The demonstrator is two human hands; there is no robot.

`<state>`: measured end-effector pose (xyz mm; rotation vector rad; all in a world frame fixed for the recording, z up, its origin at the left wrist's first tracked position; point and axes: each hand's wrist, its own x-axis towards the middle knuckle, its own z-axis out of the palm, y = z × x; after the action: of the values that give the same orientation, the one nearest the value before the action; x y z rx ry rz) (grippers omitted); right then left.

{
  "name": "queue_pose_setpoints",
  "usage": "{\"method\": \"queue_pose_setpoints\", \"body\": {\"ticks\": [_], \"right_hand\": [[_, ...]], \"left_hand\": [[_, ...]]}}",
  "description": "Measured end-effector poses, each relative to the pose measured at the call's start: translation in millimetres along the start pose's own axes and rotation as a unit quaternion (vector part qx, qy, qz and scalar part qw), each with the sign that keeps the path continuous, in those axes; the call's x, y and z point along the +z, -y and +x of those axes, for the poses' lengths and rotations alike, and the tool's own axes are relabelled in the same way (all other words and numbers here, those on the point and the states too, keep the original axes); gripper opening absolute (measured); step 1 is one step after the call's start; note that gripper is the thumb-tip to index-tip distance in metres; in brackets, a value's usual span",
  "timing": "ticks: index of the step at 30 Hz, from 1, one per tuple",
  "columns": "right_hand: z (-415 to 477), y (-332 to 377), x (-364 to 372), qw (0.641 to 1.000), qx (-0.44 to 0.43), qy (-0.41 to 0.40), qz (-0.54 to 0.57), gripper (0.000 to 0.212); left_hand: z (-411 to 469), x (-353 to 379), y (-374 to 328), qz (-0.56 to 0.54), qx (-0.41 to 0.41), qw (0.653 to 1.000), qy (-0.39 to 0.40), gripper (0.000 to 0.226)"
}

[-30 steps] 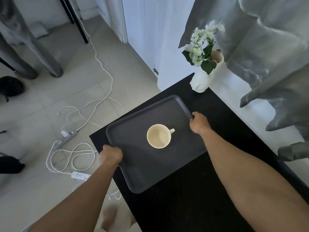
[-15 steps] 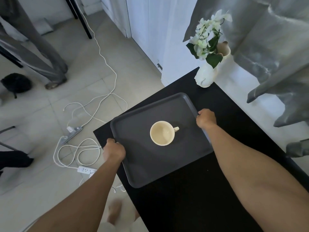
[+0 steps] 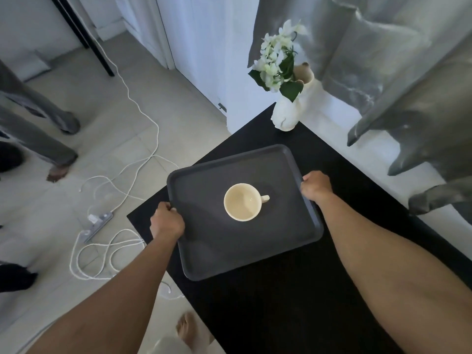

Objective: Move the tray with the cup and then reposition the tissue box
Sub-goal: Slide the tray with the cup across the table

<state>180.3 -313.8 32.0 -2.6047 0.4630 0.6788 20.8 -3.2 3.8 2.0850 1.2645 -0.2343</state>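
The tray [image 3: 245,249], a dark rectangular one, sat over the near-left corner of a black table [image 3: 319,302], its left edge close to the table's floor-side edge; whether it rested on the top or was lifted just clear could not be told. A white vase of flowers [image 3: 286,116] stood at the far corner, well apart. The left hand [image 3: 166,223] was curled shut around the tray's left rim, the right hand [image 3: 316,185] clamped likewise on the right rim. The cream cup [image 3: 243,202] stood upright and empty near the tray's middle. The tray move appeared to be the step in hand; next called for a level set-down, both grips released, then finding the tissue box, which was not in view.
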Motion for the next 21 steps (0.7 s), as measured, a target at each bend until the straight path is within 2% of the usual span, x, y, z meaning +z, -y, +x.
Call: {"method": "queue_pose_setpoints", "body": {"ticks": [9,12,17,21], "right_hand": [[-24.3,-60.8,-19.9,0.994,0.074,-0.035,0.07,0.014],[-37.4,-81.3,-23.0,0.988,0.103,-0.046,0.105,0.021],[-62.9,-109.4,-30.2,0.968,0.168,-0.04,0.18,0.014],[-82.1,-137.2,-30.5,0.948,0.209,-0.041,0.236,0.013]], "left_hand": [[-3.0,1.6,-54.2,0.014,0.104,0.994,0.03,0.035],[-5.3,4.7,-74.4,0.013,0.132,0.99,0.043,0.036],[-7.4,15.4,-102.2,0.02,0.171,0.982,0.074,0.031],[-12.3,28.6,-131.1,0.037,0.232,0.966,0.108,0.03]]}}
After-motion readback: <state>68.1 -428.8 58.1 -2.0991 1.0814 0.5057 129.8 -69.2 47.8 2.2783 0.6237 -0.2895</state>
